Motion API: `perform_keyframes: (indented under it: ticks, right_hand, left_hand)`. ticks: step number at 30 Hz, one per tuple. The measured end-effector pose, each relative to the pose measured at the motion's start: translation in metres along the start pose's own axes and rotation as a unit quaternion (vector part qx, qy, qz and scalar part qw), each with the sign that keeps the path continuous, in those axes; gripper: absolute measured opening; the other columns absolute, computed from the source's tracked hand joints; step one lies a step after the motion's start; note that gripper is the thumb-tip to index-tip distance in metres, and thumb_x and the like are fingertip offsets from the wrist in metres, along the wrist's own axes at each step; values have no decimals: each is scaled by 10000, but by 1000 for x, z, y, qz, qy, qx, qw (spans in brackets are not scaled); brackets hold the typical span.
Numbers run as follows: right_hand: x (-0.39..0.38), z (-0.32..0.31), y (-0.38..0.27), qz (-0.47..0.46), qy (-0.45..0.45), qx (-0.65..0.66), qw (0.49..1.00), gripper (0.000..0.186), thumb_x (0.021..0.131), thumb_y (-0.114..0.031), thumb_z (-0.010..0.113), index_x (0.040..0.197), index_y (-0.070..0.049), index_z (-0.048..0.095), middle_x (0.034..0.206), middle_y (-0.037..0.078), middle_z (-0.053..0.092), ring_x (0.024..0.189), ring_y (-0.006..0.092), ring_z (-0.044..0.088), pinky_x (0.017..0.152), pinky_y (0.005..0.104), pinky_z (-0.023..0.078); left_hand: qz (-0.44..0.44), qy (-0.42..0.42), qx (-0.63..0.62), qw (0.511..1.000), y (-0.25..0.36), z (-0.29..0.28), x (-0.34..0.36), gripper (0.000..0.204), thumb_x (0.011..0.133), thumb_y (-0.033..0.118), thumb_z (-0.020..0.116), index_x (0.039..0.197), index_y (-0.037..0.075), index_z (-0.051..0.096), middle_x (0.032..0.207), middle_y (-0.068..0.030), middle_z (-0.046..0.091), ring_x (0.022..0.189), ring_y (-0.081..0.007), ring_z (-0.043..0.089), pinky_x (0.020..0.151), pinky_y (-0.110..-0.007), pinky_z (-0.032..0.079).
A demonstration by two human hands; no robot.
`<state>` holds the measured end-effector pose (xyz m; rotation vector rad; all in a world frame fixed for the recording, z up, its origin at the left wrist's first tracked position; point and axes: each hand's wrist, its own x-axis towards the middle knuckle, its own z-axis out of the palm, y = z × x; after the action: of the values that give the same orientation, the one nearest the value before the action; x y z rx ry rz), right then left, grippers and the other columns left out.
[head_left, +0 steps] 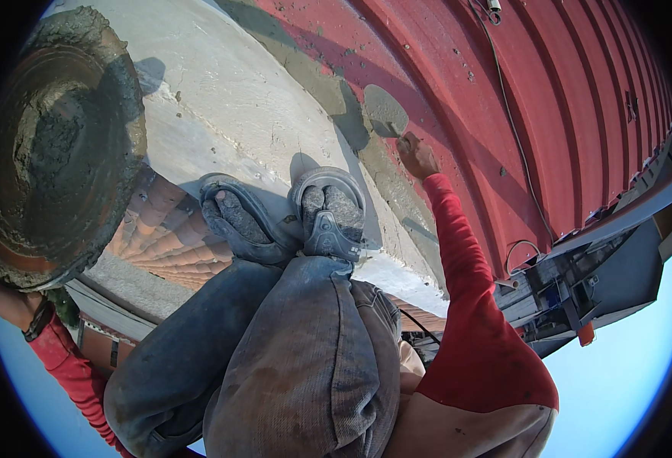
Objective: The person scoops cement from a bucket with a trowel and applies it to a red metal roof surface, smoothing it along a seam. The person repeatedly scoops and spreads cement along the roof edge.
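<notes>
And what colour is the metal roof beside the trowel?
The metal roof is red, best seen in the head view.

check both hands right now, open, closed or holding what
Left hand: against a round brown basin of grey mortar, apparently supporting it; fingers hidden, grip unclear.
Right hand: closed on a grey, round-bladed trowel.

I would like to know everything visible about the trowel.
The trowel has a broad, rounded blade, apparently metal, pale grey but darker near the right hand, which grips it and hides the handle. It points up and left in the picture, at the border between the grey mortar strip and red ribbed roof; exact contact is unclear.
</notes>
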<state>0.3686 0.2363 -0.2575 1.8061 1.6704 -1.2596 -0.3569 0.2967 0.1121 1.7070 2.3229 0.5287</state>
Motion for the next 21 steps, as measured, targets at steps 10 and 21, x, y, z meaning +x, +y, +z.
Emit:
perform_keyframes:
  ticks: [10,21]
  right_hand:
    - [135,27,-53,-22,98,-107,989,392,966,-447,514,1268,-198,528,1057,179,702,962,415,676,796,538,535]
    - [85,33,0,-6,-2,-33,999,470,949,-442,555,1357,-212,512,1262,167,635,1130,406,619,901,511,506]
  left_hand:
    - [-1,-2,2,1000,11,-4,3,933,788,356,795,1476,-66,328,1430,-186,469,1270,-273,508,1087,-378,403]
    - [3,-13,17,1000,4,-1,3,992,756,381,825,1481,-65,317,1434,-186,466,1278,-277,502,1091,-379,400]
